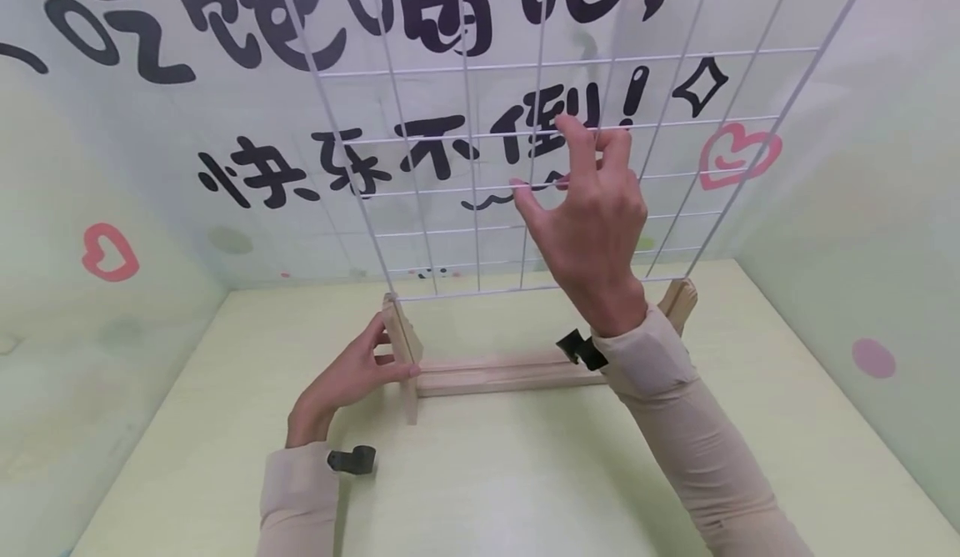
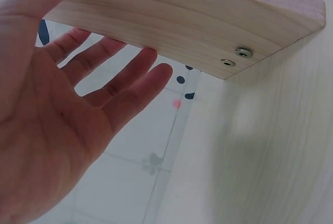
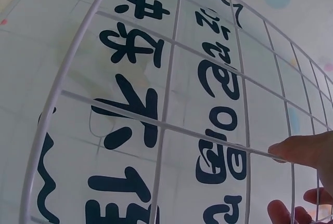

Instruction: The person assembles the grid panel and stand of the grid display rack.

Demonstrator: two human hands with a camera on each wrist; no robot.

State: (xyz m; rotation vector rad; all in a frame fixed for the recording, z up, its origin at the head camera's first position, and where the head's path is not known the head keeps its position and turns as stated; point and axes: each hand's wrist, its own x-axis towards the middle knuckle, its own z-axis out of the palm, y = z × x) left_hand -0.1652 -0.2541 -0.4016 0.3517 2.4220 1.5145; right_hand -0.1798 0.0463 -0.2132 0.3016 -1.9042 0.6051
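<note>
A white wire grid panel [image 1: 472,134] stands upright, leaning away, its lower corners at the tops of the wooden stand's two side pieces. The stand [image 1: 510,382] has crossbars between those sides. My left hand [image 1: 352,378] grips the stand's left side piece, thumb on one face and fingers on the other. In the left wrist view, this board [image 2: 171,26] shows two metal screws [image 2: 243,52] near its end. My right hand [image 1: 596,215] holds the grid's wires around its middle right, thumb and fingers bent at them; the right wrist view shows a fingertip against a wire.
The stand is on a pale wood-look table [image 1: 495,490]. Behind it rises a white wall [image 1: 172,157] with large black lettering and pink hearts [image 1: 110,253]. Side walls close in the left and right. Each sleeve cuff carries a small black mount [image 1: 352,460].
</note>
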